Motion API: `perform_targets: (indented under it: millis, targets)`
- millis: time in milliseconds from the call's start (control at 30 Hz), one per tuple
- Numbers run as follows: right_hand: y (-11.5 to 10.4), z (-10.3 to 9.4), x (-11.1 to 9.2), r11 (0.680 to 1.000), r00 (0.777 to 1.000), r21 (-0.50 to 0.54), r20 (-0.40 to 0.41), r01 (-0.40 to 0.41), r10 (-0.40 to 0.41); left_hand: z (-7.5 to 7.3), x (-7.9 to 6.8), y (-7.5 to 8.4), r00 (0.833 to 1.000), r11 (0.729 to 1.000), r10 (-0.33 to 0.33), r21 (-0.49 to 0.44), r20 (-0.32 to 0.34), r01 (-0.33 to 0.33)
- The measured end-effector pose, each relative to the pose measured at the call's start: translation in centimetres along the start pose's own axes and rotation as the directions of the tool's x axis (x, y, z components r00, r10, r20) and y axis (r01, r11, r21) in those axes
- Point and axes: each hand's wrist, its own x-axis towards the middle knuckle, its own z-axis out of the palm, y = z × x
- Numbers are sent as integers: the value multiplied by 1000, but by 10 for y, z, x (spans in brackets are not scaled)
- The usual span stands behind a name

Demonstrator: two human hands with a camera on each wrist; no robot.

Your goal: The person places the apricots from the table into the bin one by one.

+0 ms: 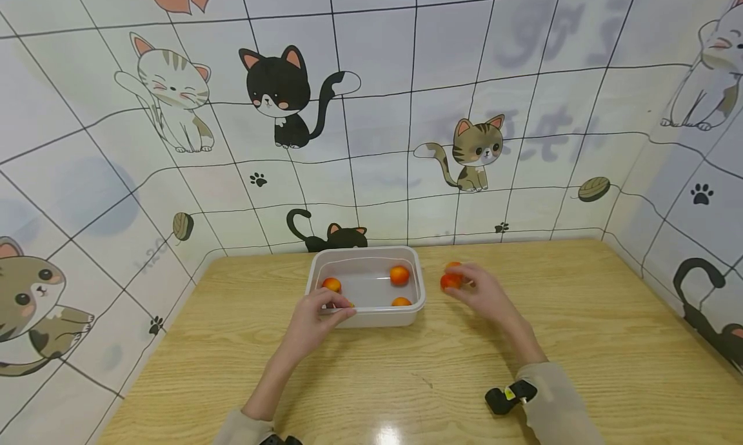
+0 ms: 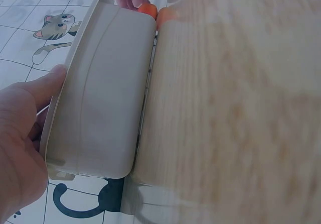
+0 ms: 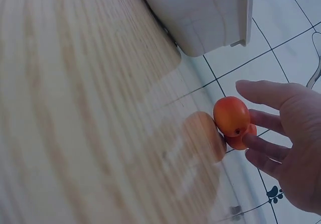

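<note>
A pale plastic bin (image 1: 360, 319) stands on the table with round orange fruits inside, such as one at its right (image 1: 399, 275). My left hand (image 1: 313, 319) grips the bin's near rim at the left, the thumb outside and the fingers over the edge. To the right of the bin, my right hand (image 1: 482, 293) reaches around a glossy orange-red fruit (image 3: 231, 116). Its fingers touch the fruit from behind, while the thumb stands apart from it in the right wrist view. A second fruit (image 1: 453, 265) sits right behind that one, partly hidden.
The wooden table (image 1: 371, 380) runs up to a wall (image 1: 383, 142) covered in cat drawings, which also closes off both sides. A black wrist device (image 1: 511, 396) sits at the right sleeve.
</note>
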Motion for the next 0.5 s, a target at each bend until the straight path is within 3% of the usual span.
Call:
perform_targets:
  millis: [333,500]
  targets:
    - [3,0,-1,998,999,-68,44,14,-11,0,0,1,999,999,-32,0,8,32]
    - [3,-1,-1,999,998,-50,65,-2,5,0,0,1,999,999,-38,-4,7,38]
